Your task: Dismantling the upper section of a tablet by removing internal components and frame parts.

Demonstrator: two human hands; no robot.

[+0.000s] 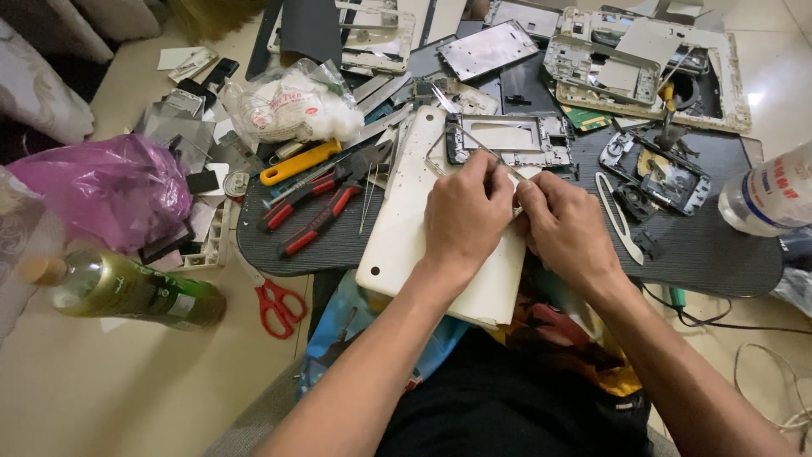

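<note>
Both hands meet over the middle of the dark ribbed worktop (702, 254), which rests low above the floor. My left hand (463, 213) is curled nearly closed, fingertips pinched on a thin metal strip (474, 140) that runs up and away toward the far side. My right hand (565, 224) is closed too, thumb and forefinger pressed together right against the left hand's knuckles; what it grips is too small to make out (perhaps the same strip's near end, I cannot tell).

Under both wrists lies a cream-white tablet back cover (397, 245), tilted, its near corner hanging over the worktop's near edge toward my lap. Just beyond the fingers, touching the cover's far end, sits a grey metal inner frame (507, 140) with a rectangular cutout.

Left part of the worktop: red-handled pliers (315, 207) lying flat, an orange-handled tool (298, 162) just past them. Red-handled scissors (277, 306) lie on the floor off the near left corner, near a green bottle (127, 292) on its side. A pink plastic bag (106, 188) sits further left. A clear bag of white cotton (292, 106) is at the far left corner. A plastic bottle (771, 196) overhangs the right edge.
</note>
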